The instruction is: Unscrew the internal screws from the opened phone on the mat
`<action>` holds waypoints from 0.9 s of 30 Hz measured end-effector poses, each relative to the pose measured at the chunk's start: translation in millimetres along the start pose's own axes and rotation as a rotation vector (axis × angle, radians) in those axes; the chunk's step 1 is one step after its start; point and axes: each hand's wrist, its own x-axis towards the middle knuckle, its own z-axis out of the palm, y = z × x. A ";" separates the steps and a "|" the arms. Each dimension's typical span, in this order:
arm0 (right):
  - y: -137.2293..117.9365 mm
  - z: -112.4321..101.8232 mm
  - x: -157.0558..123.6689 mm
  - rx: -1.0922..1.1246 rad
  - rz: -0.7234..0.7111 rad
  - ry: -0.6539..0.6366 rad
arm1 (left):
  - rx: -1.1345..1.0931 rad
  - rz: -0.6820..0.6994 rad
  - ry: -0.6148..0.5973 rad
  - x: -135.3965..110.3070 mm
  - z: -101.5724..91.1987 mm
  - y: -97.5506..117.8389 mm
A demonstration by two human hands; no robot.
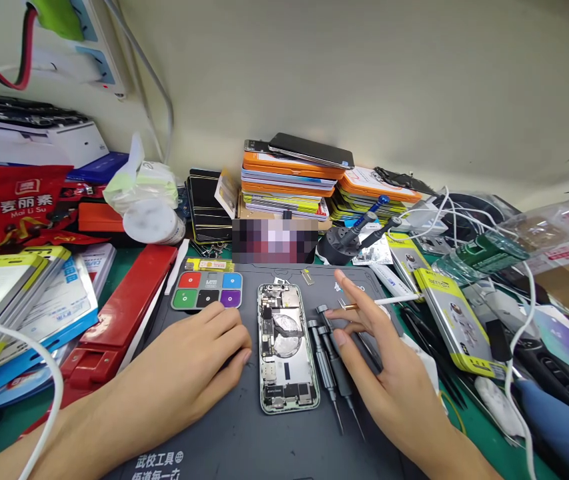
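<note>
An opened phone (288,353), its inner parts and a round silver coil showing, lies upright on the dark grey mat (224,443). Just left of it rests my left hand (214,353), closed with fingers curled under; nothing shows in it. My right hand (379,347) is open over the right side, thumb and fingers apart. Two grey screwdrivers (325,360) lie side by side between the phone and that hand, its fingertips close to their handle ends; touching, I cannot tell. A thin white stick (397,299) runs behind or between the right fingers.
A colour-squared tray (207,291) sits left of the phone. Behind are stacked orange boxes (289,163) and a black tool holder (337,247). A red tool (119,313) lies left. Yellow boxes (457,320), a clear bottle (489,253) and a white cable (521,327) crowd the right.
</note>
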 end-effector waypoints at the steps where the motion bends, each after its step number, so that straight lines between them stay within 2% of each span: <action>1: 0.1 0.1 0.1 0.003 0.001 0.000 | -0.002 -0.001 -0.001 -0.3 -0.2 0.1; 27: 1.1 2.5 0.9 0.017 0.014 0.011 | -0.013 -0.004 -0.001 0.4 0.6 1.2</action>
